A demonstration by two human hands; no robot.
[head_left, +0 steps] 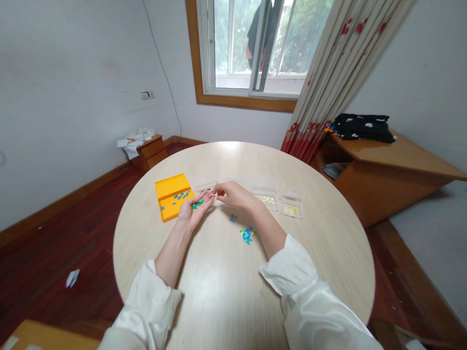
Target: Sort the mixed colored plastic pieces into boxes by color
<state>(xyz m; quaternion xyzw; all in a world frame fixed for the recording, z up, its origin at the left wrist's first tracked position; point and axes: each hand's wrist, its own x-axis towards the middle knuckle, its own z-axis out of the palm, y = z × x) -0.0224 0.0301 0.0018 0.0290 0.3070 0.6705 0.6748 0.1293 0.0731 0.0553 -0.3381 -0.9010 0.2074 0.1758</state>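
Observation:
My left hand (196,205) is palm up, fingers stretched out, with a heap of small blue and green plastic pieces (198,204) resting in the palm. Close to its fingertips, my right hand (228,192) has thumb and fingers pinched together; whatever sits in the pinch is too small to make out. Just left of my left hand lies an opened yellow box (171,184) with several small blue pieces (181,195) in it. Behind my hands is a clear case (205,186) with dark contents, partly hidden. Below my right forearm lies a loose pile of blue, green and pale pieces (247,235).
A few blue pieces (233,218) lie on the round table (226,301). To the right stand a clear box of pale pieces (270,201) and a smaller clear box of yellow pieces (292,209). Beyond the table are a curtain (328,82) and a wooden desk (386,165).

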